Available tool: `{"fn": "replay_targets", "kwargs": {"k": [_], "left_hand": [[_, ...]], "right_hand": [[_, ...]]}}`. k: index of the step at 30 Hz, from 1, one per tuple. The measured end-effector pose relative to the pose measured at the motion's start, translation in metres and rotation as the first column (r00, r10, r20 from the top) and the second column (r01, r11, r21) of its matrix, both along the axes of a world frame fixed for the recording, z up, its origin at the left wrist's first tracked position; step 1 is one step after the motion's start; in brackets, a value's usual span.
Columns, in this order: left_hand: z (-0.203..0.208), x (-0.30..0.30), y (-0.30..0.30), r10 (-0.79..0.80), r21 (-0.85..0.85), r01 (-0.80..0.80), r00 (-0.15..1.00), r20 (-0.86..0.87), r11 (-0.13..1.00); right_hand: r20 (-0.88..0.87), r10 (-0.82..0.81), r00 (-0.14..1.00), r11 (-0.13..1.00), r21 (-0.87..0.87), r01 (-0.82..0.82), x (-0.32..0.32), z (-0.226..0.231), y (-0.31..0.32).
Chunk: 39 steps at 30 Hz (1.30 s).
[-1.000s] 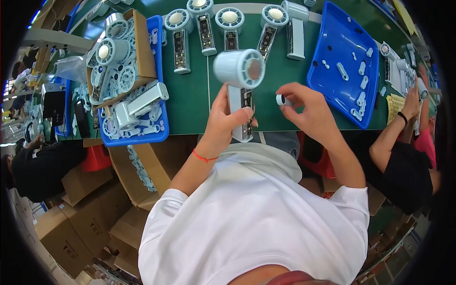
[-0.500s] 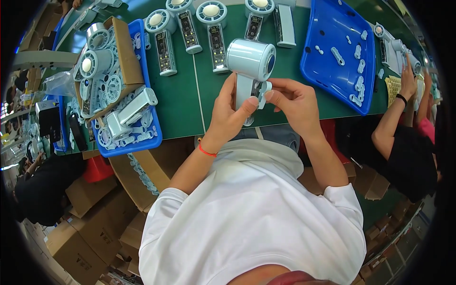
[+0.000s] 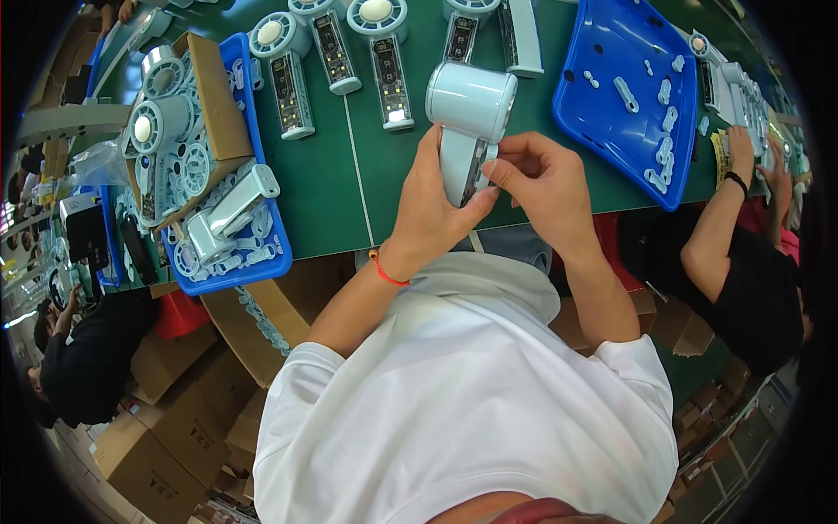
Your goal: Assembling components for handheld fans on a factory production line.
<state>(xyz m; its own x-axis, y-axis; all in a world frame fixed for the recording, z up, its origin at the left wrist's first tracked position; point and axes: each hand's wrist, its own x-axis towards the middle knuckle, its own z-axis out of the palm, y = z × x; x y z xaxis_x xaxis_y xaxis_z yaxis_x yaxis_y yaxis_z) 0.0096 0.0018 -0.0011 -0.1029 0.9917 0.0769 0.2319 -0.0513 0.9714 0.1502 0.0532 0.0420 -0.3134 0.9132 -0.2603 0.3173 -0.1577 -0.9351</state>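
My left hand (image 3: 428,205) is wrapped round the handle of a pale blue handheld fan (image 3: 470,98), its drum-shaped head uppermost. Along the handle's right side, a dark opening shows the inside. There, my right hand (image 3: 552,188) pinches a small pale blue plastic piece (image 3: 491,151) against the handle; fingers hide most of it. Beyond my hands stand several similar fans with open handles and circuit boards showing, among them one fan (image 3: 381,65) near the middle and another fan (image 3: 288,83) farther left.
On the green table (image 3: 336,205), a blue tray (image 3: 279,266) at left bears loose parts and a cardboard box (image 3: 223,105) full of fan pieces. At right, a blue tray (image 3: 602,113) holds several small plastic parts. A co-worker's arm (image 3: 717,223) is at far right.
The fan has turned and tilted slightly in my hands. The small piece, held out beside the handle before, is now pressed close against it. The view has shifted a little.
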Motion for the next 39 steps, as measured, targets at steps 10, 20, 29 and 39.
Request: {"fn": "replay_targets", "kwargs": {"k": [10, 20, 29, 39], "left_hand": [[0.0, -0.002, 0.002, 0.003, -0.065, -0.002, 1.0, 0.005, 0.998], [-0.001, -0.015, -0.001, -0.098, -0.189, 0.205, 0.882, 0.461, 0.96], [-0.016, -0.02, -0.016, 0.1, 0.177, -0.113, 0.992, 0.076, 0.978], [-0.003, -0.011, -0.026, 0.016, 0.397, 0.086, 0.969, -0.248, 0.914]], "right_hand": [[-0.132, 0.034, 0.991, 0.986, -0.159, -0.055, 0.001, -0.01, 0.01], [-0.423, 0.175, 0.889, 0.944, -0.184, -0.273, -0.008, -0.026, 0.006], [-0.43, 0.252, 0.867, 0.867, 0.497, -0.005, 0.004, 0.001, 0.013], [0.539, 0.081, 0.838, 0.227, 0.809, -0.543, -0.01, -0.016, 0.017]]}}
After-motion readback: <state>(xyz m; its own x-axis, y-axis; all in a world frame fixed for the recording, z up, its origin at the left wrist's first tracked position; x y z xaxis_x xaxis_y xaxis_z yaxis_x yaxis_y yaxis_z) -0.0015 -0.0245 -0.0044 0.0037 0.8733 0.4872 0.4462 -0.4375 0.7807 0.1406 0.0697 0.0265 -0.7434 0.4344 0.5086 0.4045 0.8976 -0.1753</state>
